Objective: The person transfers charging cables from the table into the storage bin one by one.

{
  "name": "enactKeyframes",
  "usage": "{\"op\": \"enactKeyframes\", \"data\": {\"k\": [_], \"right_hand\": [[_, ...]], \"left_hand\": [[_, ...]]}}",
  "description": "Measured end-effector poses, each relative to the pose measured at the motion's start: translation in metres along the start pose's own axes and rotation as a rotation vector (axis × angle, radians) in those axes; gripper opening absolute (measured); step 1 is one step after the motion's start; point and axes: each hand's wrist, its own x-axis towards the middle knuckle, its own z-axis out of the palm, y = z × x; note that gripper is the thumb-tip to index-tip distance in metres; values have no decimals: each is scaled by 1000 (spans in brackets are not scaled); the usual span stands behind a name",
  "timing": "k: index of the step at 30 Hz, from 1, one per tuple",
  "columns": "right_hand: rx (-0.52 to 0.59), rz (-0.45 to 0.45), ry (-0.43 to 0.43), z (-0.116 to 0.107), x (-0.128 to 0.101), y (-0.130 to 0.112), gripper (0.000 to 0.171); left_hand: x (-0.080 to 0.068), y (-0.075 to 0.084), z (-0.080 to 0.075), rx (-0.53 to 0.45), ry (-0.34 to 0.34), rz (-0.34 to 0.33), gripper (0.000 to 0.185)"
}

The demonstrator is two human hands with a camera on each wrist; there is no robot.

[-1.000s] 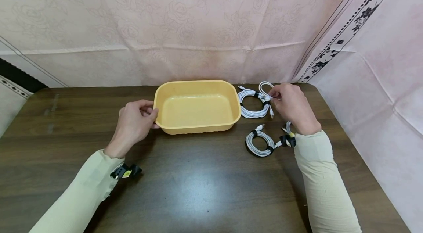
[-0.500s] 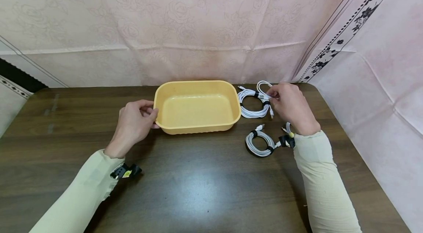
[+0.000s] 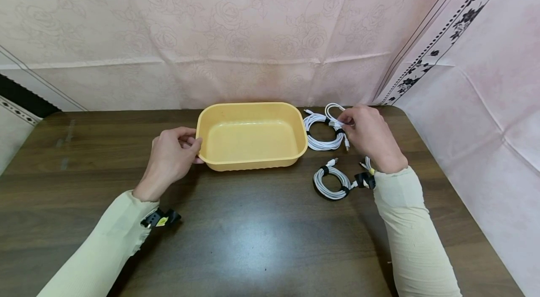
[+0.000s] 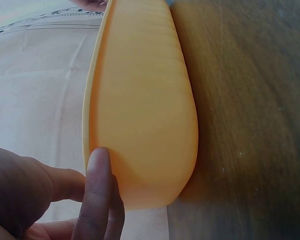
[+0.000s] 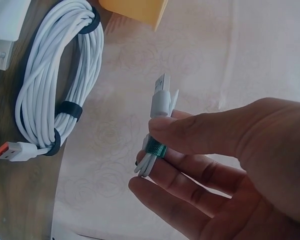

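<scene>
White cable (image 5: 157,135), bundled with a dark green band, is pinched between thumb and fingers of the right hand (image 3: 370,135) at the far right of the surface (image 3: 253,236), just above a coiled cable (image 3: 322,130). A second coil (image 3: 333,183) lies nearer. The left hand (image 3: 170,159) grips the yellow tray's (image 3: 202,147) left rim, fingers curled.
</scene>
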Motion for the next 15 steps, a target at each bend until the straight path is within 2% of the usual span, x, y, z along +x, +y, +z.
{"op": "enactKeyframes", "data": {"k": [15], "right_hand": [[4, -41, -5, 0, 0, -4, 16]], "left_hand": [[-1, 0, -1, 2, -5, 5, 37]]}}
